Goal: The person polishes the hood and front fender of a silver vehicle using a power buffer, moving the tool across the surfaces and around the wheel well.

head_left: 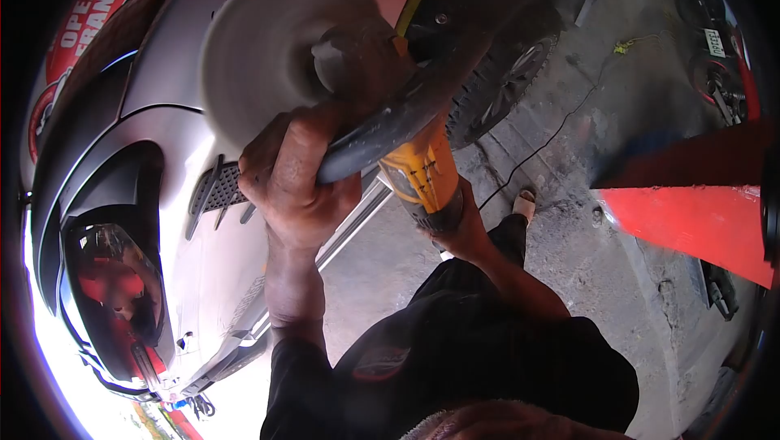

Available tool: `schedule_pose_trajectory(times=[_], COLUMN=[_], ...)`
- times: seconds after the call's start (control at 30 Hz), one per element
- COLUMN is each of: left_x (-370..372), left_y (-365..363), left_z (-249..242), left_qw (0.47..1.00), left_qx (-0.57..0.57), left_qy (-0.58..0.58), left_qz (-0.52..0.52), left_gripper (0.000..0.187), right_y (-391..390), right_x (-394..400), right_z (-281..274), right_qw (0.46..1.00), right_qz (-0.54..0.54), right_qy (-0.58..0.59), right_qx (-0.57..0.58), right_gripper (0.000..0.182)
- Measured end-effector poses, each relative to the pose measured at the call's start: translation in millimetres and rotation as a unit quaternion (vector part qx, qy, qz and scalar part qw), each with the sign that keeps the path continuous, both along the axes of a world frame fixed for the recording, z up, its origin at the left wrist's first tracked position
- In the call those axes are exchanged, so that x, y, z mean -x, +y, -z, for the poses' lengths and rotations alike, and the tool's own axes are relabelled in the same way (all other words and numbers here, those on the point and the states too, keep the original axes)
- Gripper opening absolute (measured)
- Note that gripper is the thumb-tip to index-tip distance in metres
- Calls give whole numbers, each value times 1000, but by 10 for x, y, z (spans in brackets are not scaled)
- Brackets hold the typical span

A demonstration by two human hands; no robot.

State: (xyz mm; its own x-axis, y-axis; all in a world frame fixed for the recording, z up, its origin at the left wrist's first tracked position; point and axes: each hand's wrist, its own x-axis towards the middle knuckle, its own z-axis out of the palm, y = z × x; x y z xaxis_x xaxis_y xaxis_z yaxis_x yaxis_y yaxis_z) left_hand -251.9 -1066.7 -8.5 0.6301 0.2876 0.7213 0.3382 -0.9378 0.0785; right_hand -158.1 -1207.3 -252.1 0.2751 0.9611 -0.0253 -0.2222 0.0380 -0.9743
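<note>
My left hand [301,172] is wrapped round the black loop handle [382,127] of a yellow and black power polisher [422,168]. Lower down, my right hand [463,225] grips the rear end of its yellow body. A round pale pad [244,58], its surface smeared by motion, sits at the tool's head and overlaps the car's panel in this view. Beside my left hand, the silver-white car body [211,269] carries a dark mesh side vent [215,192]. The polisher's head partly covers the black wheel arch.
The car's wheel [508,82] stands beyond the tool. A black cord [540,143] crosses the concrete floor [585,277] near my foot [526,203]. At the right is a red panel [682,225], with a motorcycle [703,34] behind it. A red banner [93,13] hangs at upper left.
</note>
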Motion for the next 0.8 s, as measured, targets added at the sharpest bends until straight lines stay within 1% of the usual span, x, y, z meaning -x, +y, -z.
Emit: schedule_pose_trajectory(times=[0.03, 0.07, 0.17, 0.2, 0.23, 0.37, 0.43, 0.5, 0.53, 0.63, 0.7, 0.73, 0.8], left_x=[-73, -120, -61, 4, 123, 606, 788, 870, 878, 748, 552, 414, 117], left_y=[15, 2, -20, -64, -131, -413, -475, -504, -480, -343, -199, -139, -36], left_z=[3, 5, 47, 71, 106, 302, 397, 436, 430, 475, 477, 420, 325], left_qw=[1000, 999, 1000, 1000, 999, 998, 997, 996, 996, 997, 998, 999, 999], left_qx=[0, 23, -1, -16, -18, -5, 13, 38, 59, 1, -8, -2, 7], left_qy=[8, 12, 15, 10, 22, 18, 36, 55, 63, 69, 57, 52, 46], left_qz=[1, -21, -15, -6, -36, -57, -59, -51, -30, -23, -11, 2, 19], left_gripper=[27, 29, 28, 25, 19, 16, 24, 40, 43, 23, 25, 27, 32], right_y=[29, 51, 49, 24, -28, -236, -300, -342, -339, -299, -206, -165, -96], right_x=[-48, -82, -50, -9, 54, 319, 483, 589, 618, 626, 568, 534, 432], right_z=[-15, 7, 84, 139, 211, 413, 523, 608, 627, 666, 620, 574, 410], right_qw=[999, 1000, 1000, 1000, 999, 993, 992, 994, 994, 997, 999, 999, 996], right_qz=[-1, 7, -9, -22, -35, -117, -118, -108, -102, -68, -44, -35, -12], right_qy=[33, -10, 8, 0, -8, -19, -3, -7, -10, -16, -11, 36, 79], right_qx=[15, 0, -3, -10, -16, -28, -32, -31, -31, -17, 0, 14, 38], right_gripper=[105, 103, 103, 104, 104, 104, 102, 102, 102, 104, 104, 104, 104])
